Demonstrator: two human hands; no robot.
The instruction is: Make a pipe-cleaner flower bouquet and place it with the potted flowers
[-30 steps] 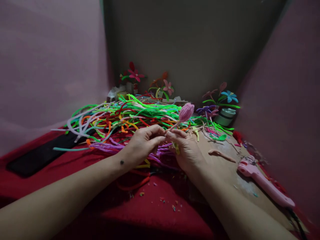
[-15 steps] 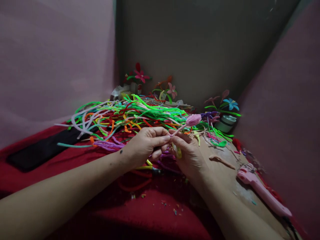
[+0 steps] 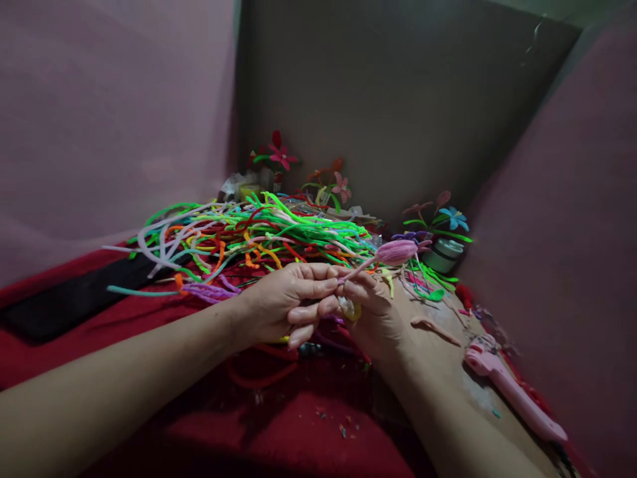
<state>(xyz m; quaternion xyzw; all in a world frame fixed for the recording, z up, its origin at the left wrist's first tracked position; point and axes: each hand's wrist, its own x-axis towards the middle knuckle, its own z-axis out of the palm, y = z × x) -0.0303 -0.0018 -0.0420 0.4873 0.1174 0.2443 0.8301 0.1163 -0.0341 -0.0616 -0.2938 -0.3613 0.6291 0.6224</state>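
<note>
A pink fuzzy bud (image 3: pixel 397 252) on a thin pink stem points up and to the right in front of the pile of coloured stems. My left hand (image 3: pixel 303 299) pinches the lower end of its stem between thumb and fingers. Close against it, my right hand (image 3: pixel 371 309) has its fingers closed round the same stem, just below the bud. A small yellow and whitish piece (image 3: pixel 350 309) shows at the right hand's fingers; what it is I cannot make out.
Behind the hands lies a heap of fuzzy stems (image 3: pixel 318 229). A black flat object (image 3: pixel 60 299) is at the left, a pink glue gun (image 3: pixel 512 388) at the right on a board. Fuzzy flowers (image 3: pixel 283 157) and a lidded jar (image 3: pixel 444 254) stand at the back.
The pink bud has moved slightly right and down and now appears larger and more level. My left hand's lower fingers have spread a little. The view has shifted slightly.
</note>
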